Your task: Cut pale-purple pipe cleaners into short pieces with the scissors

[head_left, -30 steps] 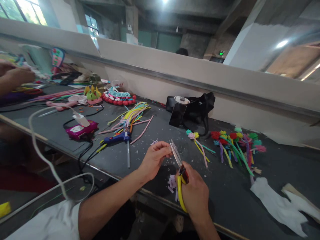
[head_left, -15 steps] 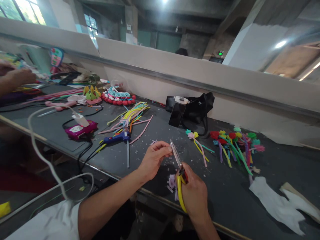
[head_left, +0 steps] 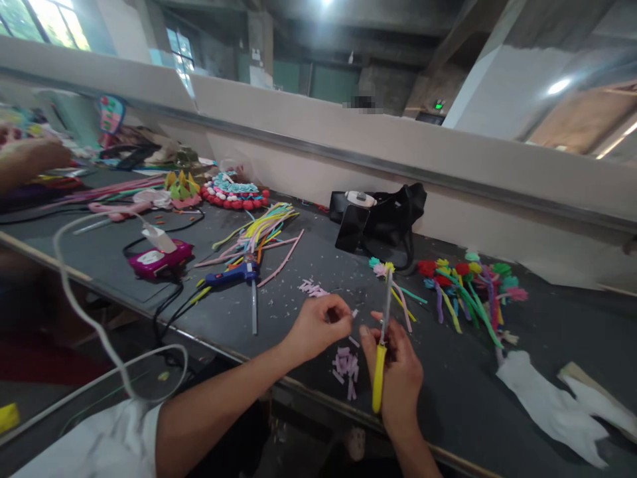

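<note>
My right hand (head_left: 397, 372) is wrapped round yellow-handled scissors (head_left: 381, 372), whose blades point up and away. To its left, my left hand (head_left: 321, 326) has thumb and fingertips pressed together; whatever is between them is too small to name. Close to those fingertips lie small lilac pieces. A pile of lilac pieces (head_left: 345, 364) sits on the dark table below the hands, and another small heap (head_left: 312, 288) is just beyond my left hand.
Left of my hands are a blue glue gun (head_left: 231, 273), fuzzy stems (head_left: 269, 226) and a magenta power strip (head_left: 160, 259). A black bag (head_left: 393, 216) stands behind; fuzzy flowers (head_left: 462, 279) and white cloth (head_left: 550, 405) lie right. Another person's hand (head_left: 37, 156) is far left.
My right hand has moved slightly right and turned the scissors, taking the blades away from my left fingertips. My left hand has shifted slightly right and down, uncovering the far lilac heap.
</note>
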A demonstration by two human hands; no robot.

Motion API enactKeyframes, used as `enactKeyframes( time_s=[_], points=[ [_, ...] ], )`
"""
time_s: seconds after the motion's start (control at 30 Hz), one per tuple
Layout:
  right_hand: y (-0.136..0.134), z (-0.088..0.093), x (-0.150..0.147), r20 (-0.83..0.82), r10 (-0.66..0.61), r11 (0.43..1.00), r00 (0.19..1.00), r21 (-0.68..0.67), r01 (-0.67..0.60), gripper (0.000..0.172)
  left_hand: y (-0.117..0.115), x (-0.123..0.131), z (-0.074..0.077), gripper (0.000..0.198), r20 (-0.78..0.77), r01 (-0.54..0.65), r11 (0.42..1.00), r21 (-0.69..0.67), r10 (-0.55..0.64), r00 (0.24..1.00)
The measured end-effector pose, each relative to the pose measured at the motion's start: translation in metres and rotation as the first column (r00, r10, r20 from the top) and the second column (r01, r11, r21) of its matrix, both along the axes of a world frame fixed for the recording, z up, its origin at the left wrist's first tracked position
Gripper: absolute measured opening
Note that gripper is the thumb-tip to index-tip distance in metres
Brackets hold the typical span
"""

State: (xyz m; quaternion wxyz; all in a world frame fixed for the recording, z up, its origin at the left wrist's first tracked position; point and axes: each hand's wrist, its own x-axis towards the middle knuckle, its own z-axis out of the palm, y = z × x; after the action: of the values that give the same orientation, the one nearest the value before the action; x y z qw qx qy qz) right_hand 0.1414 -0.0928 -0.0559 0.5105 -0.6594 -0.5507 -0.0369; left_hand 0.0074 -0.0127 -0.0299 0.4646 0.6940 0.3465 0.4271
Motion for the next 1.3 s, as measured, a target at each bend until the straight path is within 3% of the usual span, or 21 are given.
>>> enactKeyframes(
  time_s=[0.1, 0.2, 0.5, 0.6, 0.7, 0.77, 0.83, 0.9, 1.03, 1.3],
  points=[
    [0.000, 0.006, 0.001, -0.092, 0.033, 0.999, 0.995, -0.021, -0.035, 0.036, -0.006, 0.002, -0.002, 0.005, -0.215, 0.068, 0.953, 0.294, -0.004, 0.977],
    [0.001, 0.008, 0.003, -0.120, 0.035, 0.999, 0.992, -0.031, -0.039, 0.033, -0.009, 0.003, -0.004, 0.006, -0.294, 0.131, 0.885, 0.447, 0.007, 0.956],
    [0.001, 0.001, 0.002, -0.186, 0.082, 0.995, 0.979, -0.044, -0.092, 0.034, -0.008, 0.003, -0.010, 0.006, -0.327, 0.148, 0.826, 0.543, 0.046, 0.944],
    [0.000, 0.002, 0.002, -0.159, 0.075, 0.995, 0.984, -0.050, -0.083, 0.032, -0.010, 0.002, -0.008, 0.006, -0.300, 0.147, 0.835, 0.529, 0.022, 0.954],
    [0.000, 0.004, 0.003, -0.111, 0.064, 0.996, 0.992, -0.050, -0.070, 0.029, -0.011, 0.003, -0.006, 0.007, -0.268, 0.137, 0.900, 0.414, -0.023, 0.963],
    [0.001, 0.005, 0.004, -0.097, 0.062, 0.997, 0.993, -0.046, -0.067, 0.028, -0.010, 0.003, -0.005, 0.007, -0.212, 0.134, 0.970, 0.204, -0.090, 0.973],
    [0.001, 0.005, 0.005, -0.089, 0.059, 0.997, 0.994, -0.045, -0.063, 0.028, -0.008, 0.004, -0.006, 0.007, -0.113, 0.171, 0.984, -0.048, -0.175, 0.978],
    [0.002, 0.005, 0.005, -0.080, 0.065, 0.997, 0.995, -0.046, -0.069, 0.027, -0.004, 0.003, -0.007, 0.008, 0.000, 0.243, 0.942, -0.233, -0.249, 0.968],
    [0.002, 0.006, 0.005, -0.067, 0.098, 0.994, 0.993, -0.048, -0.101, 0.023, 0.002, 0.001, -0.006, 0.009, 0.155, 0.361, 0.833, -0.420, -0.326, 0.933],
    [-0.001, 0.011, 0.001, 0.003, 0.101, 0.995, 0.995, 0.003, -0.101, 0.021, 0.006, -0.006, 0.000, 0.003, 0.215, 0.453, 0.730, -0.511, -0.402, 0.890]
  ],
)
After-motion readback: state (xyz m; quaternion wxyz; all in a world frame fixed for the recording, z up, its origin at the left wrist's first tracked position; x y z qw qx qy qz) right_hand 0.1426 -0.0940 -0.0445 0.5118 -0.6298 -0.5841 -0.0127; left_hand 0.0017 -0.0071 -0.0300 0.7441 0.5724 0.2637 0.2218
